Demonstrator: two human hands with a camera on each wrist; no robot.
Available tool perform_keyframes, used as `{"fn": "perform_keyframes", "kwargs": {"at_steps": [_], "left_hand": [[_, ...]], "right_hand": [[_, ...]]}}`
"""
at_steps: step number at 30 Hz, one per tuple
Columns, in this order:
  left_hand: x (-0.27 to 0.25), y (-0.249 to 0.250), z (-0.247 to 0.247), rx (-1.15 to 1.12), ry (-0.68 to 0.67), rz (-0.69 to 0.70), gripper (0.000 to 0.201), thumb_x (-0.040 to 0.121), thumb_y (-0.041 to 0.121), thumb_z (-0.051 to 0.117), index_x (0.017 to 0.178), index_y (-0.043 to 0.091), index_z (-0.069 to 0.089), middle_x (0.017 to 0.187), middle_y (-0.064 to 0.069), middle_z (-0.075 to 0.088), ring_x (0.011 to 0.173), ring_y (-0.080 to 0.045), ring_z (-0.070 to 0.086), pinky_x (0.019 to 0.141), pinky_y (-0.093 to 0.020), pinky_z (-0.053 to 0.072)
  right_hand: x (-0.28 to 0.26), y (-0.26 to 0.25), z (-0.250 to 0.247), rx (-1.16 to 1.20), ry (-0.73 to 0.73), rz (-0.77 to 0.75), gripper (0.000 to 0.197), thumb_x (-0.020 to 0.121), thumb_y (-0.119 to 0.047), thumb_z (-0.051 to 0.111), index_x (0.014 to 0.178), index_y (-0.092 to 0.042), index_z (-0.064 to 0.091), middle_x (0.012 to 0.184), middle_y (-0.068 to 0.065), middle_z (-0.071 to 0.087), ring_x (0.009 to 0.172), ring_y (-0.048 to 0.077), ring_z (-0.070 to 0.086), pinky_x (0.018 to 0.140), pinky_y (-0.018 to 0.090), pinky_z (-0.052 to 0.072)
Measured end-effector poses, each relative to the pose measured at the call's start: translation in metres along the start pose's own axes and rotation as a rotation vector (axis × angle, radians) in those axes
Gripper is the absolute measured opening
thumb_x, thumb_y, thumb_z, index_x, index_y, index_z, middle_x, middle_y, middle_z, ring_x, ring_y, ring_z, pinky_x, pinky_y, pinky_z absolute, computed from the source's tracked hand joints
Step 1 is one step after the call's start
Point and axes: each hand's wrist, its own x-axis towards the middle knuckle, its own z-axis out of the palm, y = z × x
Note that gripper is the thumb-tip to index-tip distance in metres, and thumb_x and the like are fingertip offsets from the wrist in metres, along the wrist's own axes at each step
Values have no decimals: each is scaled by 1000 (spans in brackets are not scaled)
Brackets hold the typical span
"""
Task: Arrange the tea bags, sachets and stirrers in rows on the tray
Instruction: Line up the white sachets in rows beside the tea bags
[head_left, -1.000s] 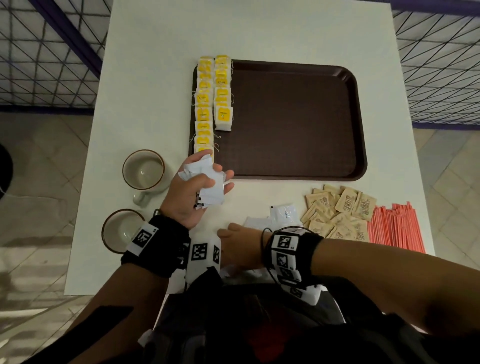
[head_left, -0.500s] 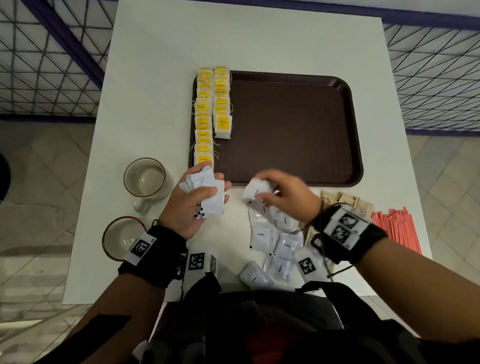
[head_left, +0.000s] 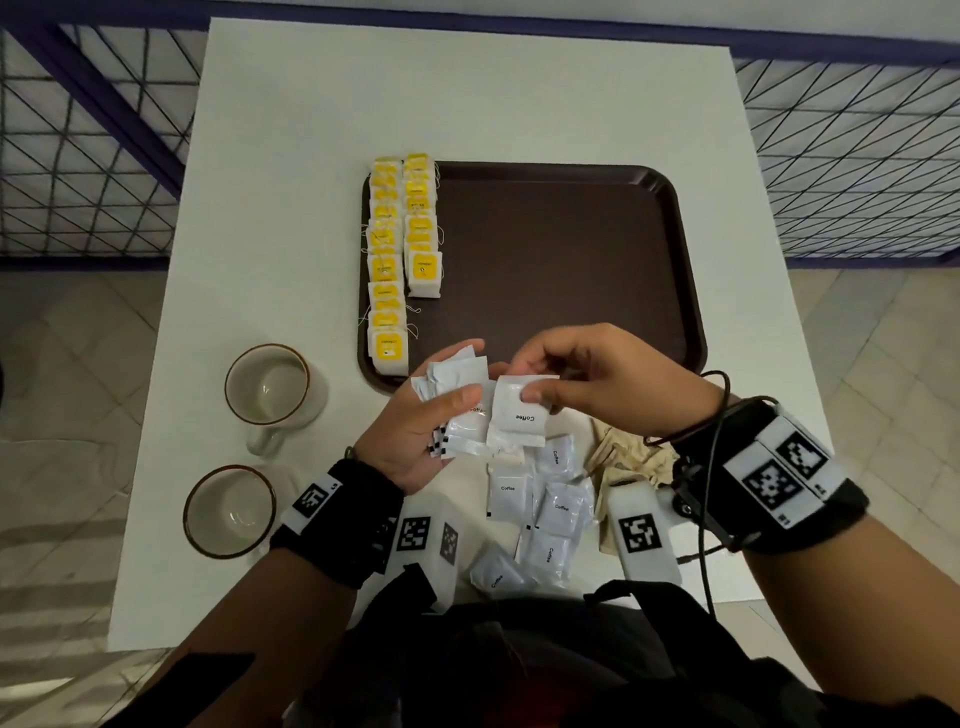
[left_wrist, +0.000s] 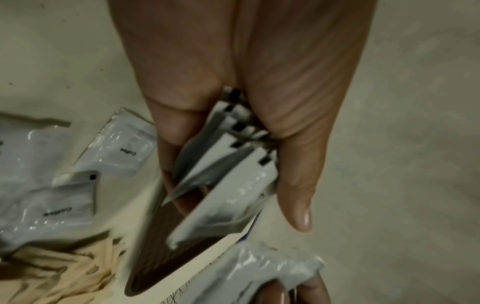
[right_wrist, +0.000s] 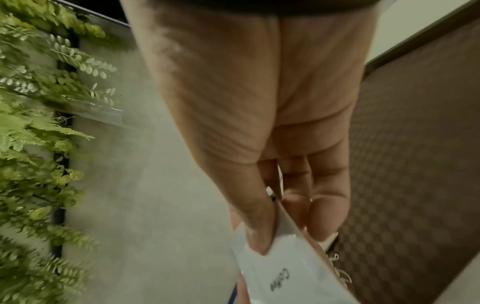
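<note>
Head view: white table (head_left: 322, 130), big brown tray (head_left: 561, 260) on it, mostly bare. Two rows of yellow-tagged tea bags (head_left: 402, 249) along tray's left edge, left row longer, reaching the near rim; right row stops about halfway. Two empty mugs (head_left: 267, 384) on table left of tray, one nearer the person than the other. Left hand (head_left: 415, 431) just over tray's near left corner, fingers curled round a fanned stack of white coffee sachets (head_left: 457, 389), thumb pressing on top; left wrist view shows the stack (left_wrist: 233, 164) edge-on between thumb and fingers. Right hand (head_left: 597, 379) right beside it, thumb and fingertips pinching top edge of one coffee sachet (head_left: 519, 415), label "Coffee" readable, touching or overlapping the left-hand stack, cannot tell which. Right wrist view: same sachet (right_wrist: 280, 273) pinched, tray texture behind. Loose coffee sachets (head_left: 540, 509) lie scattered on table near edge below the hands. Tan sugar sachets (head_left: 623, 462) in a heap just right of those, partly hidden under right wrist. Stirrers not visible. Green fern-like foliage (right_wrist: 39, 144) blurred at left in right wrist view.
</note>
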Motion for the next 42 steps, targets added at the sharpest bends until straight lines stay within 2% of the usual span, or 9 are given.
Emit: {"fn": "perform_keyframes", "kwargs": {"at_steps": [4, 8, 12, 18, 23, 28, 33, 37, 42], "left_hand": [[5, -5, 3, -90, -22, -24, 80, 55, 28, 89, 123, 14, 49, 108, -10, 66, 95, -23, 66, 73, -37, 56], [8, -8, 7, -59, -107, -71, 79, 69, 38, 78, 134, 15, 40, 119, -10, 61, 108, -23, 61, 87, -40, 53], [10, -8, 7, -45, -98, -86, 72, 67, 32, 82, 126, 10, 46, 107, -11, 64, 96, -21, 64, 82, -38, 54], [12, -5, 4, -61, -87, -65, 54, 67, 32, 81, 113, 13, 61, 103, -12, 67, 94, -23, 67, 79, -38, 56], [12, -2, 9, 0, -24, -67, 68, 49, 35, 90, 104, 12, 57, 88, -8, 71, 83, -18, 70, 61, -31, 57], [12, 1, 9, 97, 39, -65, 34, 74, 24, 69, 105, 15, 57, 88, -6, 69, 85, -19, 68, 66, -33, 58], [13, 0, 13, 72, 5, -33, 95, 49, 31, 91, 129, 14, 42, 108, -9, 63, 99, -18, 66, 72, -32, 57], [17, -4, 8, 81, 83, -29, 118, 35, 33, 95, 137, 28, 35, 121, -4, 59, 106, -16, 63, 80, -32, 55], [18, -3, 9, 130, 81, -29, 117, 41, 27, 93, 141, 27, 32, 121, -2, 61, 107, -17, 63, 77, -31, 55]], "right_hand": [[5, 6, 16, -36, 143, 2, 11, 82, -9, 69, 91, -15, 67, 83, -3, 69, 73, 12, 65, 75, 26, 54], [12, 20, 35, -2, 324, 27, 19, 80, -12, 70, 84, -29, 66, 83, -13, 64, 85, 18, 64, 78, 41, 55], [15, 26, 42, -216, 434, -111, 15, 78, -23, 72, 92, -20, 67, 96, -12, 56, 102, 15, 45, 89, 45, 45], [15, 22, 38, -551, 6, -94, 121, 54, -62, 76, 147, -21, 12, 154, -7, 18, 144, 15, 2, 115, 44, 5], [27, 29, 46, -594, 65, -167, 84, 65, -42, 79, 136, -21, 40, 135, -3, 45, 134, 14, 32, 108, 47, 24], [33, 36, 56, -606, 106, -222, 81, 67, -43, 76, 135, -20, 39, 134, -4, 47, 130, 12, 38, 106, 44, 28], [37, 34, 55, -606, 134, -186, 81, 62, -45, 76, 131, -26, 37, 121, -7, 52, 117, 15, 48, 100, 42, 35], [36, 29, 57, -670, 135, -158, 63, 66, -42, 71, 122, -22, 49, 113, -8, 55, 110, 16, 51, 99, 40, 36], [34, 29, 54, -735, 172, -151, 77, 58, -55, 75, 123, -23, 49, 112, -10, 55, 113, 17, 49, 100, 44, 36]]}}
